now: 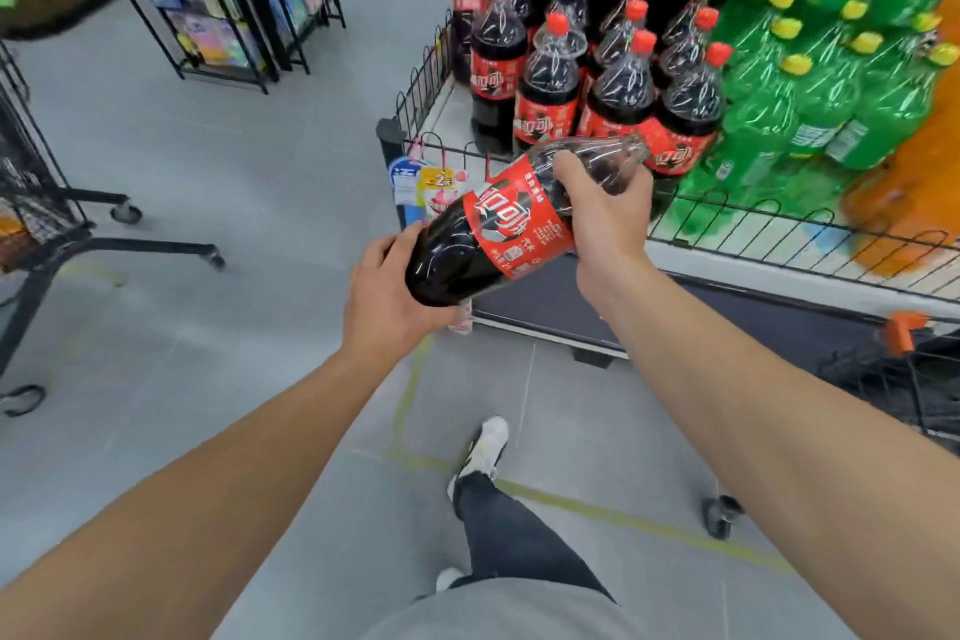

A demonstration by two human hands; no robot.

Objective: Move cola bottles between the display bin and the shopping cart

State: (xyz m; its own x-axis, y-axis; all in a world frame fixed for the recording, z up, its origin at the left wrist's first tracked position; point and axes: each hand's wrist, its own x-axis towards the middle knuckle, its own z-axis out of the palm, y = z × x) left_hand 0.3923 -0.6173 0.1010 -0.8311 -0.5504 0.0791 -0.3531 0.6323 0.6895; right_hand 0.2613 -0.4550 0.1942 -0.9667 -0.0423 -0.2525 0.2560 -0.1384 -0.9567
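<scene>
A large cola bottle (pixel 498 218) with a red label lies tilted in the air, base toward me and neck toward the display. My left hand (pixel 387 296) cups its base with curled fingers. My right hand (pixel 605 208) grips its upper body near the shoulder. Its cap end points at the display bin (pixel 753 229), a wire-fenced platform holding several upright cola bottles (pixel 618 83). The shopping cart (pixel 914 369) shows only partly at the right edge, with an orange handle piece; its inside is not visible.
Green soda bottles (pixel 810 83) fill the bin to the right of the cola. A price tag (pixel 431 187) hangs on the bin's front corner. Black wire racks (pixel 223 0) stand at the back left, and a wheeled black stand (pixel 67 229) at far left. Grey floor lies between.
</scene>
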